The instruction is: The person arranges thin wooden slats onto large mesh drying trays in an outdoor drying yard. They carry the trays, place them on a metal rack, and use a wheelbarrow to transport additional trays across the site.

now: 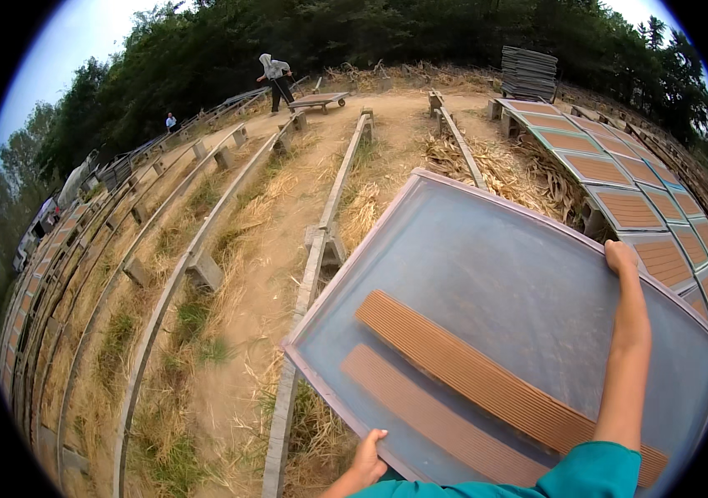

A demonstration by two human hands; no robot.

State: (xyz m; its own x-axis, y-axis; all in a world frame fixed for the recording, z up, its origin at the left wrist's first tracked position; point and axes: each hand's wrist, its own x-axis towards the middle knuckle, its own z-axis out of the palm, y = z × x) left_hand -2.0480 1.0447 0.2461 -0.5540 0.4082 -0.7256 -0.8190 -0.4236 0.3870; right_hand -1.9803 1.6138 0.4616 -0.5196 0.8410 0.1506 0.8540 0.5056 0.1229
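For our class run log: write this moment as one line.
left hand: grips tray near edge | right hand: grips far edge | tray: tilted, brown strips

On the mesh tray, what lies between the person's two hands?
In the head view, two brown ribbed strips lie on the tray's grey mesh, between the left hand at the near edge and the right hand at the far edge.

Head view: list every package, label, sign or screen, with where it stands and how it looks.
No packages, labels or signs show.
Grey mesh screen tray with a pale frame: large rectangle, held tilted by the left hand at its near edge and the right hand at its far edge, bearing two ridged brown strips.
Row of similar framed trays with brown filling: right side.
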